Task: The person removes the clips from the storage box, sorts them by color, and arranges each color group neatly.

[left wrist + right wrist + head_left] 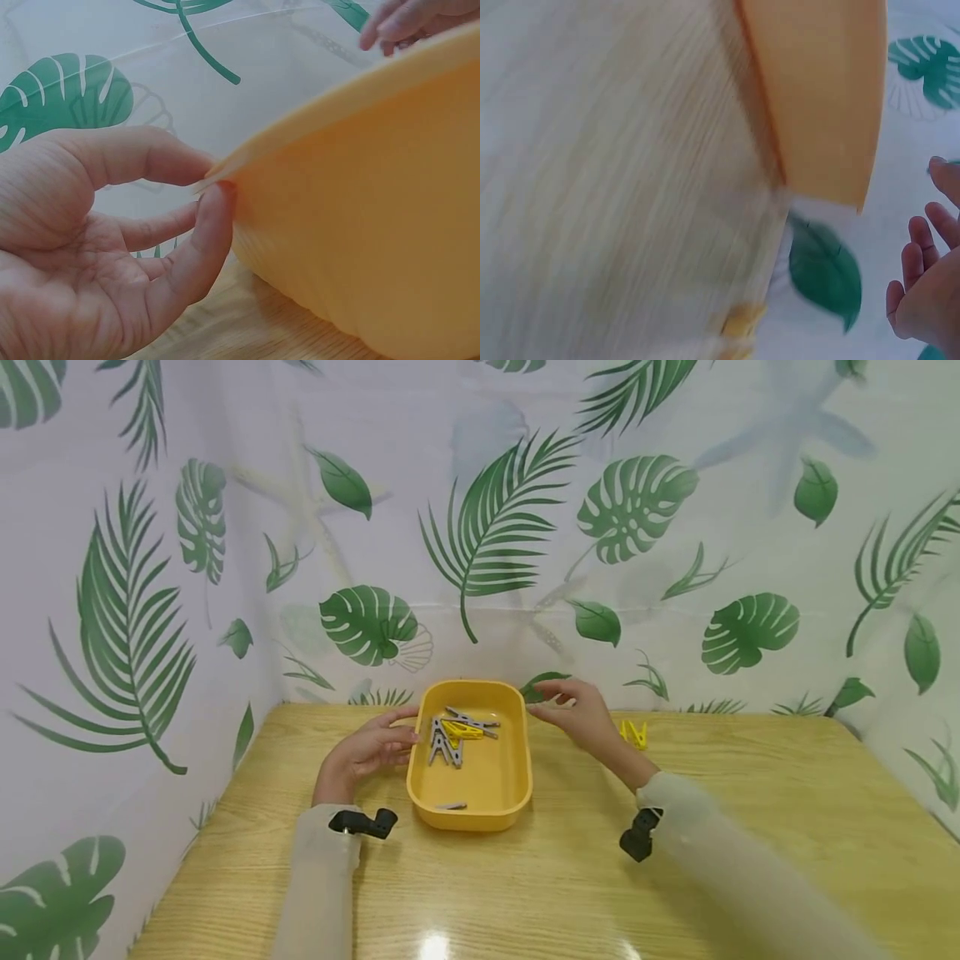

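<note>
A yellow plastic basin point(468, 756) stands on the table, holding several grey clothespins point(447, 752) and a yellow clothespin point(463, 732). One grey clothespin point(452, 806) lies apart from the rest, toward the basin's near end. At the basin's left side, my left hand point(367, 752) pinches the lip between thumb and finger, as the left wrist view shows. My right hand point(581, 714) hovers just beyond the far right rim, its fingers loosely bent and nothing between them. In the right wrist view, it appears apart from the basin wall.
Yellow clothespins point(633, 734) lie on the wooden table point(600, 877) right of the basin, close to the back edge. A leaf-patterned sheet point(510, 635) rises behind the table and along its left side. Each wrist carries a small black camera.
</note>
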Motion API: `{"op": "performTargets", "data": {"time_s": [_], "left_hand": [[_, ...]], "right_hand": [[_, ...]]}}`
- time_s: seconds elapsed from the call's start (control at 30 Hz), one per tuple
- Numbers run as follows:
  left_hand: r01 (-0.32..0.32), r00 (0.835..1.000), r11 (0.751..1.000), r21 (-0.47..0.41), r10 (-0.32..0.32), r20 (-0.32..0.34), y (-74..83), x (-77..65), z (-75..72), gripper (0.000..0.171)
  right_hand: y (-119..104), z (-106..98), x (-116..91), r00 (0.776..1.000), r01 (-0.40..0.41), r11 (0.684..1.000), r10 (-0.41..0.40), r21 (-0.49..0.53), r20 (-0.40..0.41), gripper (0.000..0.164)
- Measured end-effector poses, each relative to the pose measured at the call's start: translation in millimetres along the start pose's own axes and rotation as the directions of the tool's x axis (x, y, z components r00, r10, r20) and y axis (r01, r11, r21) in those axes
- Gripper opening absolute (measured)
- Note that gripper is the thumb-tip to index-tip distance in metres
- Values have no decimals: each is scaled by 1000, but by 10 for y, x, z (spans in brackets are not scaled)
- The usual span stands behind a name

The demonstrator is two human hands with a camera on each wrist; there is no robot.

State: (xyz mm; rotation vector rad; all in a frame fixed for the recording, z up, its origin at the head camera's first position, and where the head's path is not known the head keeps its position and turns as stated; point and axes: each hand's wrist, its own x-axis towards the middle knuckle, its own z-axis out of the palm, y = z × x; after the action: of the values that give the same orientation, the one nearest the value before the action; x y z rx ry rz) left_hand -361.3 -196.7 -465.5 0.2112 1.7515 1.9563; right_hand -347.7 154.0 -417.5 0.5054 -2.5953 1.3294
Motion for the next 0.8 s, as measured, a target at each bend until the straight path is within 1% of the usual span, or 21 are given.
{"op": "performTargets", "data": {"time_s": [0.1, 0.2, 0.3, 0.43, 0.5, 0.57, 0.67, 0.8], "left_hand": [[0, 1000, 1000, 6, 0, 1, -10, 0, -5, 62], [-2, 1000, 1000, 5, 2, 5, -19, 6, -11, 62], [-11, 1000, 1000, 3, 11, 7, -22, 13, -23, 62], [-19, 1000, 1000, -3, 19, 12, -21, 15, -19, 63], [-18, 1000, 1000, -8, 18, 10, -15, 8, -15, 63], [-13, 1000, 1000, -14, 13, 0, -9, 0, -11, 63], [-4, 1000, 1000, -17, 4, -17, -7, -3, -9, 62], [5, 999, 1000, -22, -5, -31, -4, 1, -14, 63]], "right_hand": [[-160, 221, 113, 999, 14, 1000, -15, 21, 31, 38], [-257, 405, 215, 998, 7, 1000, -7, 1, 62, 38], [-298, 547, 308, 995, -5, 1000, 7, -25, 103, 37], [-266, 665, 393, 983, -16, 996, 33, -90, 183, 35], [-233, 703, 426, 974, 5, 989, 28, -145, 225, 33], [-192, 732, 452, 966, 45, 978, 10, -205, 257, 31], [-152, 753, 470, 955, 118, 952, -32, -283, 294, 27], [-145, 764, 480, 944, 184, 916, -64, -357, 323, 23]]}}
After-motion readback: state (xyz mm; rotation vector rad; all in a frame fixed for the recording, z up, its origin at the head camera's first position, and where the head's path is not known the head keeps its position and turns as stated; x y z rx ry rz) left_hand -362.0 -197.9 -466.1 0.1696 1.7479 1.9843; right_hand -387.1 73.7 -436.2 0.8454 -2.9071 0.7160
